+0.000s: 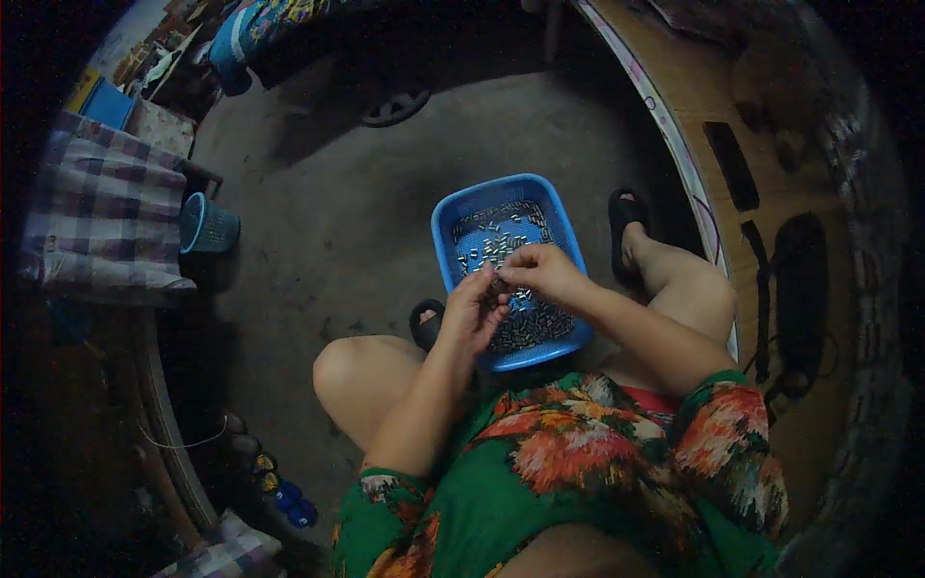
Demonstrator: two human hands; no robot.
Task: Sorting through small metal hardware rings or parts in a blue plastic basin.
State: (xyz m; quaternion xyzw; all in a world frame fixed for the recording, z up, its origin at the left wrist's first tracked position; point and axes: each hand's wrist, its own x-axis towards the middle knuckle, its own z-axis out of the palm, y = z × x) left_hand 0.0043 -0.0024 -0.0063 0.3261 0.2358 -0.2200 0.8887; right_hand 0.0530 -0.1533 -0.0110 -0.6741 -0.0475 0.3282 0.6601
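Observation:
A blue plastic basket (445, 236) stands between my legs, its bottom strewn with several small metallic cylinder-shaped pieces (496, 241). Shiny pieces lie toward the middle, and a darker heap (530, 329) fills the near end. Above the basket my left hand (474, 310) is closed, fingers curled and thumb raised. My right hand (544, 273) meets it at the fingertips in a pinch. Whatever sits between the fingers is too small to make out.
To the left, a checked cloth (106, 207) hangs beside a small teal basket (209, 226). On the right runs a wooden board (713, 96) with dark objects on it. A round dark base (395, 108) rests on the floor ahead. Blue shoes (295, 505) lie at lower left.

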